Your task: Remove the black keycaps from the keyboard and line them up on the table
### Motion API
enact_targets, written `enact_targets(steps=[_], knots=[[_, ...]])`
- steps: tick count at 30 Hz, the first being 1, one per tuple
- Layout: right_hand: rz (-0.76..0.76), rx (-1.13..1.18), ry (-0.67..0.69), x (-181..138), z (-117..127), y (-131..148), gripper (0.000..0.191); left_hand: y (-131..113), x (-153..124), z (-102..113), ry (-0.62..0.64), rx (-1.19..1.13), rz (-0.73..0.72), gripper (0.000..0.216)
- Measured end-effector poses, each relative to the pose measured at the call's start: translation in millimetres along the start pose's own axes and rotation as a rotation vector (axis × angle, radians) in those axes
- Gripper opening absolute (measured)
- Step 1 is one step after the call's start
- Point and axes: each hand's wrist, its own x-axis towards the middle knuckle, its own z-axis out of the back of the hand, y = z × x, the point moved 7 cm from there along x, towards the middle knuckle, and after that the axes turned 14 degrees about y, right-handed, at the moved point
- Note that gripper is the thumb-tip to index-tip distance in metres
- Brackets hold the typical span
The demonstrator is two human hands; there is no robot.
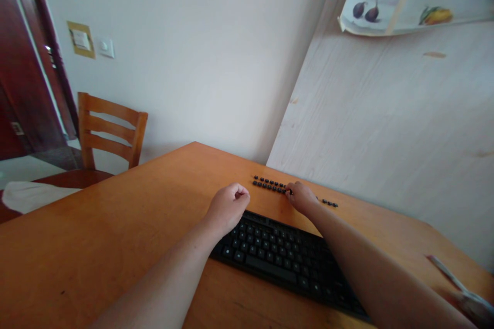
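A black keyboard (285, 259) lies on the orange wooden table (116, 236). Behind it, near the wall, small black keycaps (268, 184) sit in two rows. My right hand (301, 197) reaches over the keyboard to the rows, fingers pinched together at a keycap. My left hand (227, 206) hovers in a loose fist over the keyboard's far left corner, with nothing visible in it.
A wooden chair (108, 131) stands at the table's far left, with white cloth (33, 194) beside it. A pale tool or brush (459, 288) lies at the right edge. A wood-panel wall (386, 128) runs right behind the table.
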Motion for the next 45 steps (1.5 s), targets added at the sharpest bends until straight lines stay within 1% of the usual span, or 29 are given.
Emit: enact_targets(steps=[6,11,16,20,22,24,26,28,31,33,36,40,42,45], knots=[[0.006,0.020,-0.011,-1.2,0.3,0.5,0.021,-1.5,-0.1,0.7,-0.010,0.000,0.003,0.015],[0.015,0.066,-0.057,-7.4,6.3,2.8,0.022,-0.2,0.5,-0.1,-0.006,-0.004,0.005,0.015],[0.009,0.166,-0.165,-24.6,29.8,1.9,0.025,1.0,0.7,-0.6,-0.003,-0.004,0.007,0.016],[0.034,0.274,-0.244,-50.5,52.1,2.8,0.032,-1.5,0.1,-0.1,-0.008,-0.001,0.008,0.016],[0.041,0.410,-0.274,-67.3,59.7,2.9,0.033,-3.1,0.2,-0.8,0.000,-0.002,-0.004,0.016],[0.039,0.664,-0.291,-85.3,62.8,2.3,0.030,-3.6,0.6,-2.0,0.007,-0.004,-0.010,0.016],[0.050,0.908,-0.276,-103.0,62.0,6.5,0.024,-3.8,1.0,-3.6,0.007,-0.001,-0.019,0.016],[0.081,1.075,-0.210,-118.9,58.9,17.7,0.020,-4.5,1.1,-6.0,0.008,0.009,-0.036,0.016],[0.122,1.198,-0.068,-139.3,50.9,40.6,0.026,-6.2,0.6,-11.2,0.033,0.040,-0.056,0.015],[0.142,1.193,-0.015,-149.3,45.4,54.6,0.029,-7.9,-0.4,-14.4,0.051,0.066,-0.065,0.015],[0.139,1.115,0.006,-154.4,34.8,67.5,0.033,-11.5,-2.8,-17.8,0.069,0.092,-0.085,0.016],[0.122,0.983,-0.066,-147.1,23.3,69.6,0.035,-16.1,-5.4,-23.2,0.115,0.128,-0.109,0.019],[0.116,0.897,-0.115,-143.4,20.8,68.5,0.035,-18.2,-6.3,-25.8,0.133,0.151,-0.122,0.022],[0.124,0.785,-0.154,-141.9,19.5,70.5,0.034,-20.2,-7.7,-30.3,0.164,0.193,-0.133,0.024]])
